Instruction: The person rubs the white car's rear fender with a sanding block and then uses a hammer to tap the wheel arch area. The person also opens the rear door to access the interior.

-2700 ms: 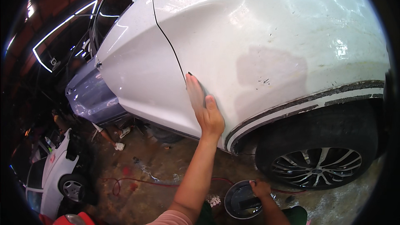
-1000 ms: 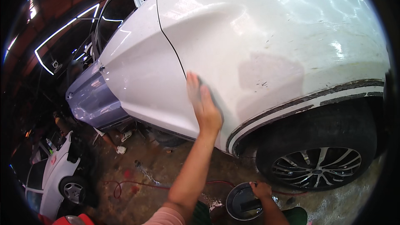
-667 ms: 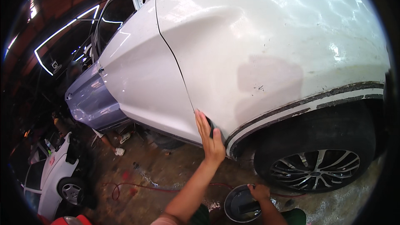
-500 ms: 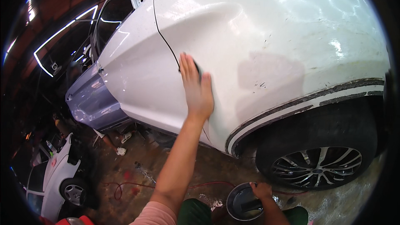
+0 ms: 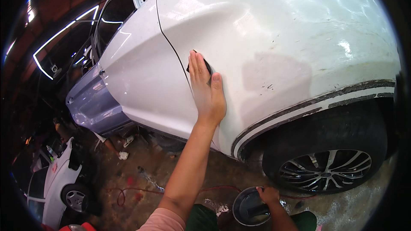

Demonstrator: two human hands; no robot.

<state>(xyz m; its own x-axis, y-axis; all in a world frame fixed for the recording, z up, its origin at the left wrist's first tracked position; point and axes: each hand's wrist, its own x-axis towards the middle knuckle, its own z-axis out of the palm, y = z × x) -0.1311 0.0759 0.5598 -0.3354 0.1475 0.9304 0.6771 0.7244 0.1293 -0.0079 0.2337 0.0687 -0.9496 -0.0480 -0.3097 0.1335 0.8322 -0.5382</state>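
My left hand (image 5: pixel 207 90) lies with its fingers stretched together, pressing a thin black sheet of what looks like sandpaper (image 5: pixel 208 66) to a white car's rear side panel (image 5: pixel 265 30). Only the sheet's edges show around the fingers, just right of the door seam. Low in the view, my right hand (image 5: pixel 268 195) grips the rim of a round dark bucket (image 5: pixel 236 207). Some liquid and a dark block-like thing show in the bucket. Right of my left hand, the panel bears a duller greyish patch (image 5: pixel 278 75) with small dark chips.
The rear wheel (image 5: pixel 327 173) stands at the right under a scuffed arch edge (image 5: pixel 295 113). A red hose (image 5: pixel 145 189) runs over the wet floor. At left are a bluish-lilac panel (image 5: pixel 96 102), another white car (image 5: pixel 58 184) and a person's leg and shoe (image 5: pixel 123 155).
My left hand has slid slightly to the right on the panel, and more of the black sheet shows beside its fingers. My right hand remains on the bucket's rim.
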